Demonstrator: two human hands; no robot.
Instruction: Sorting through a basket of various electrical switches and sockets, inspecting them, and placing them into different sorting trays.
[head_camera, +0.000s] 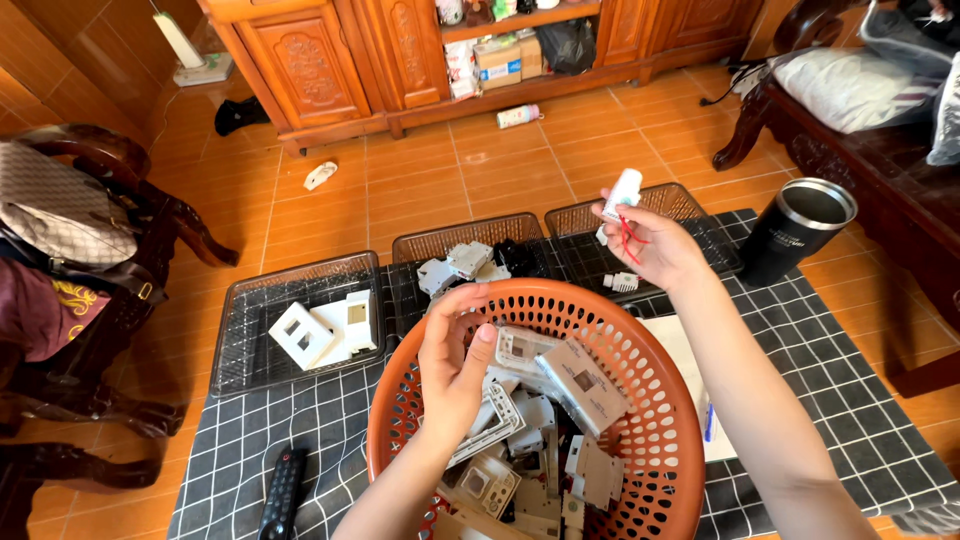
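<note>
Holding up a small white part with red wires (622, 200) in the right hand (655, 250), fingers pinched around it, above the right mesh tray (690, 205). Reaching the left hand (455, 365), fingers loosely curled and gripping nothing visible, over grey-white plastic pieces (560, 385) lying in the orange basket (660, 440).

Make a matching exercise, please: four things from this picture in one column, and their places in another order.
1. orange basket
2. black tumbler
3. remote control
4. white part with red wires

a. in the right hand
b. under the left hand, full of parts
c. cloth's near left edge
d. cloth's far right corner

Pairs: 1-b, 2-d, 3-c, 4-a
</note>
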